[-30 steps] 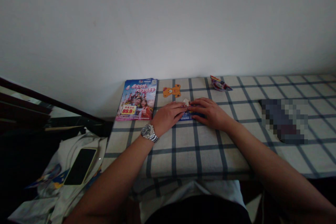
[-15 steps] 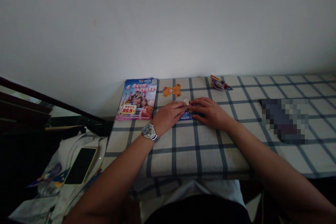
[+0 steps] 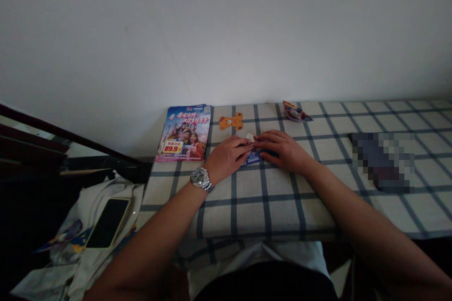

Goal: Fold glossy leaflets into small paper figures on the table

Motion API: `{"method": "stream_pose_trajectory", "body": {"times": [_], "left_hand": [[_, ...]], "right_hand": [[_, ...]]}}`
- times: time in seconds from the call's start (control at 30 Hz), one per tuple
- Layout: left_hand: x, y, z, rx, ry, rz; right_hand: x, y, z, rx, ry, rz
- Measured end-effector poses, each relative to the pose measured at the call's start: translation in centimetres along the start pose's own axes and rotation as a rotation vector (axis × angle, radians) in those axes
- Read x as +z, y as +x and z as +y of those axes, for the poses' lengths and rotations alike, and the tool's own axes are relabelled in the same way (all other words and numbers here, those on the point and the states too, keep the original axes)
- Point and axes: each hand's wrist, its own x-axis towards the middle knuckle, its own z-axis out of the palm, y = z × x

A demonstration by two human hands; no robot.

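Note:
My left hand (image 3: 228, 156), with a metal watch on its wrist, and my right hand (image 3: 282, 150) meet over a small folded paper (image 3: 251, 155) on the checked tablecloth (image 3: 268, 197). The paper is blue with a white corner showing between the fingertips. Both hands press down on it with fingers curled together; most of the paper is hidden beneath them. A colourful flyer (image 3: 184, 133) lies to the left of my left hand.
An orange bear-shaped cutout (image 3: 231, 122) lies beyond the hands, a folded paper shape (image 3: 294, 112) near the wall. A blurred dark object (image 3: 383, 162) sits at the right. Left of the table, a phone (image 3: 108, 223) rests on white cloth. The wall runs close behind.
Both hands have stayed on the folded paper; the fingers shifted only slightly and a bit more of the blue paper shows below them.

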Motion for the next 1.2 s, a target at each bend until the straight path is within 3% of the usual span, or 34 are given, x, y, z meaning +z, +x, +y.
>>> {"method": "stream_pose_trajectory", "body": {"times": [0.6, 1.2], "left_hand": [[-0.1, 0.0, -0.1, 0.025, -0.047, -0.072], [-0.4, 0.0, 0.9, -0.095, 0.029, -0.092]], "right_hand": [[-0.1, -0.1, -0.1, 0.039, -0.085, 0.007], [0.0, -0.1, -0.3, 0.068, -0.058, -0.004]]}}
